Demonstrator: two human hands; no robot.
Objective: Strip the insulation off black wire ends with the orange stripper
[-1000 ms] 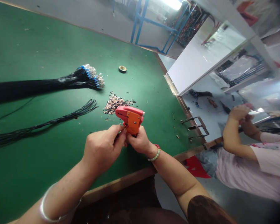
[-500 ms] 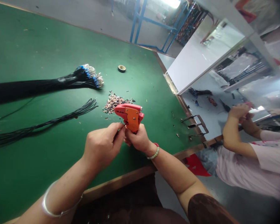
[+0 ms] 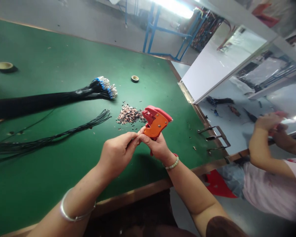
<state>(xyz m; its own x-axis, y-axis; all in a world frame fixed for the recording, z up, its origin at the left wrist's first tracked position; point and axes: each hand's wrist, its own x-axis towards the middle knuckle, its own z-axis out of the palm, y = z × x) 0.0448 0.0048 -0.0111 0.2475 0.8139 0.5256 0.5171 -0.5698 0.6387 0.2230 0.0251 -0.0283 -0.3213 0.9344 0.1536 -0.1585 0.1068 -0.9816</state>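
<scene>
Hands together: the right hand [image 3: 156, 147] is clamped around the grip of an orange-and-red hand crimping tool [image 3: 156, 123], and the left hand [image 3: 117, 154] is closed in a pinch at the tool's lower end, its fingertips meeting the right hand. Whether a wire lies in that pinch is too fine to confirm. The tool is held above the green bench [image 3: 51, 65], just beside a heap of cut terminal scraps [image 3: 129, 115].

Assessment: the tool looks light and rigid, and is best held by its grip. The scraps look small and easily scattered. Left of the hands lie a loose bundle of thin black wires [image 3: 51, 140] and, beyond it, a thick wire bundle with blue-collared terminals [image 3: 101, 86]; both look limp and prone to tangling. A roll of tape [image 3: 135, 78] sits farther up the bench. Beyond the bench edge, a co-worker's hands [image 3: 267, 122] work separately.
</scene>
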